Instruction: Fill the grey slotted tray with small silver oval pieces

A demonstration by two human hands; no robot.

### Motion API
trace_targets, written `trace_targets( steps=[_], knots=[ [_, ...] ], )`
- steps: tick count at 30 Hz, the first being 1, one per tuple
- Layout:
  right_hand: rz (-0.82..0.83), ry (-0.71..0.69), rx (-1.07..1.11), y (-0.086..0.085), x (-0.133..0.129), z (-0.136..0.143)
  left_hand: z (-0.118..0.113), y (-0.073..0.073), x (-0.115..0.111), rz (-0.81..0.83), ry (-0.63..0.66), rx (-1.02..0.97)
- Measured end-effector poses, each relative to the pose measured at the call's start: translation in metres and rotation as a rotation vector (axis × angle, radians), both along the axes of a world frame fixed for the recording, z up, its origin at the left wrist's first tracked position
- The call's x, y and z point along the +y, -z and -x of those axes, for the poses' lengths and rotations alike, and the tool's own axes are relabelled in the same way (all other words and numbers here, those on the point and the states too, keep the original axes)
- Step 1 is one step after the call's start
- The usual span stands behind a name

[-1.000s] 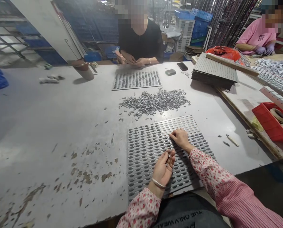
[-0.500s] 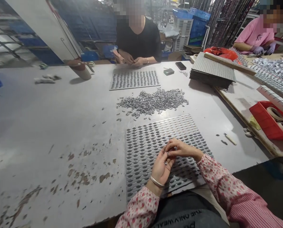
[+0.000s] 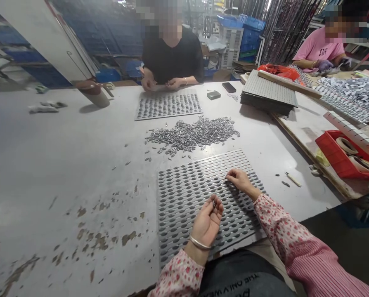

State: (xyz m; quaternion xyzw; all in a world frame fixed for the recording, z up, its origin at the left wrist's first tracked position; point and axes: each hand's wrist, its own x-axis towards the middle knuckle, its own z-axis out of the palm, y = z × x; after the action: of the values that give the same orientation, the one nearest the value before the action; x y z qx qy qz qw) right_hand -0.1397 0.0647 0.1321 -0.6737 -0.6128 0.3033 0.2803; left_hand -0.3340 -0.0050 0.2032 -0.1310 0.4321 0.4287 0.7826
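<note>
A flat grey board (image 3: 178, 206) lies in front of me, set with rows of dark, leaf-shaped metal pieces; its upper right part shows narrow bare rows. My left hand (image 3: 207, 220) hovers palm up over the board, fingers curled, with a small shiny metal piece (image 3: 214, 203) between thumb and fingers. Further up and right, my right hand (image 3: 238, 179) is at the board's surface, its fingertips pinched where the filled rows meet the bare ones. Whatever sits in that pinch is too small to make out. Beyond the board is a heap of loose leaf-shaped pieces (image 3: 197, 134).
Across the table (image 3: 79, 165) a person in black works at a second board (image 3: 169, 107). Tweezers (image 3: 292, 179) and a few loose pieces lie at right. Further off are stacked boards (image 3: 268, 97), a red bin (image 3: 339, 154), a phone (image 3: 229, 87) and a tilted cup (image 3: 93, 94).
My hands were together over the board. Now my right hand has moved away up and right to the board's surface, while the left stays palm up. The view has shifted slightly.
</note>
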Motion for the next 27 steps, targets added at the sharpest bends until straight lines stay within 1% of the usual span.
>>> trace_targets(
  steps=[4, 9, 12, 14, 16, 20, 22, 25, 27],
  knots=[
    [-0.041, -0.007, -0.213, 0.004, 0.0, 0.011, -0.002, 0.006, -0.004, -0.046, 0.039, 0.002],
    [-0.042, 0.035, -0.376, -0.001, -0.004, 0.02, -0.001, 0.013, -0.007, -0.06, 0.075, -0.014],
    [-0.067, 0.071, -0.445, -0.005, -0.005, 0.021, -0.002, 0.014, -0.006, -0.067, 0.072, -0.002],
    [-0.081, 0.057, -0.424, -0.01, -0.006, 0.022, -0.004, 0.013, -0.005, -0.076, 0.063, 0.015],
    [-0.101, -0.043, -0.32, -0.018, -0.009, 0.023, -0.005, 0.012, -0.005, -0.096, 0.061, 0.028],
    [-0.118, -0.452, -0.039, -0.041, -0.021, 0.028, -0.007, 0.015, -0.006, -0.179, 0.083, 0.062],
    [-0.111, -0.588, 0.043, -0.051, -0.027, 0.032, -0.008, 0.019, -0.007, -0.234, 0.092, 0.084],
    [-0.078, -0.688, 0.126, -0.058, -0.033, 0.035, -0.009, 0.028, -0.009, -0.284, 0.089, 0.12],
    [-0.066, -0.7, 0.141, -0.058, -0.034, 0.036, -0.009, 0.031, -0.01, -0.309, 0.088, 0.139]
  ],
)
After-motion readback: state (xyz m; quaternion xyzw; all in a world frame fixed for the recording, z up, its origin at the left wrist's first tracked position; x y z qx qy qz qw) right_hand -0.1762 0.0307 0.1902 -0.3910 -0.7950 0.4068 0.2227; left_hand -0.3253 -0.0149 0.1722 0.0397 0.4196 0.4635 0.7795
